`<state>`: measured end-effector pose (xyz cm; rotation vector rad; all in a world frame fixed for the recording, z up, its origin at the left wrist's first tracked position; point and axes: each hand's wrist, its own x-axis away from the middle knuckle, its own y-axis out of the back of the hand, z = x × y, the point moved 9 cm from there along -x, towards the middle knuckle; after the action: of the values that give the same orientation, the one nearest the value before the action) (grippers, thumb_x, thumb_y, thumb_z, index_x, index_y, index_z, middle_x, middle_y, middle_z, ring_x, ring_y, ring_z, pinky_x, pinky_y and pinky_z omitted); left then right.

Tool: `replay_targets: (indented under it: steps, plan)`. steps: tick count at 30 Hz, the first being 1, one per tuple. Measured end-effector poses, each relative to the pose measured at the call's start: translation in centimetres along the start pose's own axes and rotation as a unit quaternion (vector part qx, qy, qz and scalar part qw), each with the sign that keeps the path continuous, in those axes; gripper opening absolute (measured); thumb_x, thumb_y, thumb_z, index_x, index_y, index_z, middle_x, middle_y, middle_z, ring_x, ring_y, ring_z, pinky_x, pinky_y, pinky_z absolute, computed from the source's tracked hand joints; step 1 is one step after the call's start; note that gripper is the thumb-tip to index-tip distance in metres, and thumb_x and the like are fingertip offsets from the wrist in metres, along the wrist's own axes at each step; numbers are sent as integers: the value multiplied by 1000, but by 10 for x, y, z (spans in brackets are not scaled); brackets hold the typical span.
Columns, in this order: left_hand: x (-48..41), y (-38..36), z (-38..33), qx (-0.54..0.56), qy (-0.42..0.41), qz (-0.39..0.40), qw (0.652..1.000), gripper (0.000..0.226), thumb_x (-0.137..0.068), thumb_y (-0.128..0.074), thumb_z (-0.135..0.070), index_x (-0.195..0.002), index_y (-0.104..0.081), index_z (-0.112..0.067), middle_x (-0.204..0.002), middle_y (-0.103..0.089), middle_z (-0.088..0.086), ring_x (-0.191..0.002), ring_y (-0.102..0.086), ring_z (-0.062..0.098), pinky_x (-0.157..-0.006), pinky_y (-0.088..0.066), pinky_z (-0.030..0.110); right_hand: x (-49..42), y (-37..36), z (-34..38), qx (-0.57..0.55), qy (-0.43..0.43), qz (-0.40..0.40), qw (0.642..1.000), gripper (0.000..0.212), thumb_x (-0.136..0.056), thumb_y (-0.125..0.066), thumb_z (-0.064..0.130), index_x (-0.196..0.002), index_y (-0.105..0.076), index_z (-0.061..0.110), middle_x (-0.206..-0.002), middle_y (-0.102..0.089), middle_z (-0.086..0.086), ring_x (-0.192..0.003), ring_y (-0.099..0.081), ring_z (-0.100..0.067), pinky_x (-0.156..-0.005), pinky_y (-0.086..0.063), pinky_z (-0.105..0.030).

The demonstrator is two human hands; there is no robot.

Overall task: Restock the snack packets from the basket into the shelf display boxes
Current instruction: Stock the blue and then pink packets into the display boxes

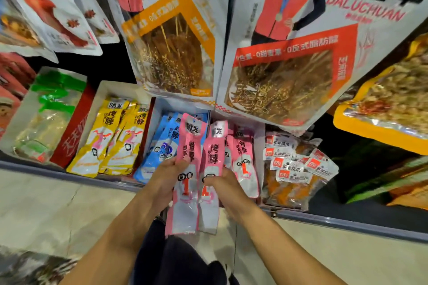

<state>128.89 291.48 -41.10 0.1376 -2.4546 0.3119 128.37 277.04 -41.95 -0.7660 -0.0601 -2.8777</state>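
Grips left pkt (190, 146) in left hand (165, 177), thumb across its front. Pinches right pkt (214, 148) in right hand (225, 184), fingers curled over its front. Both pink, upright, side by side & touching; tops over the shelf, bottoms hanging past the rail (69, 174) above the floor (41, 210).

Containers, left to right along shelf:
- Green-label pack (46, 111) leaning at far left.
- Red box (73, 132) just beside it, contents not visible.
- White box (103, 90) w/ yellow pkts (111, 143), overlapping, lower ends at front lip.
- Blue pkts (159, 146) next, partly behind left hand.
- Pink stock (244, 159), same print as held pair, just right of right pkt; touching or not, can't tell.
- Pale divider (261, 143), then a loose heap of small packs (296, 166) w/ red-white labels, no order.

Edges & room:
- Grey rail across the whole view, slanting nearer toward the right.
- Big hanging bags (176, 48) overhead, lower edges just above blue & pink rows; only a narrow gap there for the held tops.
- Dark open shelf right of small packs.
- Pale floor open at near left; blurred thing in near-left corner, can't tell what.
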Motion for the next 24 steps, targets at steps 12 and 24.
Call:
replay_targets:
  steps: [12, 24]
  plan:
    - [-10, 32, 8, 0, -35, -96, 995, 22, -99, -55, -15, -113, -71, -8, -105, -75, 21, -94, -72, 40, -92, -55, 57, -52, 105, 14, 500, 46, -208, 839, 68, -92, -54, 20, -150, -22, 3, -144, -21, -20, -118, -51, -38, -92, -49, -38]
    - [-11, 28, 8, 24, -23, -81, 996, 17, -99, -58, -9, -108, -72, -7, -99, -76, 13, -72, -72, 21, -58, -59, 31, -22, 53, 29, 395, 109, -154, 899, 53, -101, -47, 26, -150, -32, 15, -145, -43, -5, -134, -40, -20, -111, -31, -27]
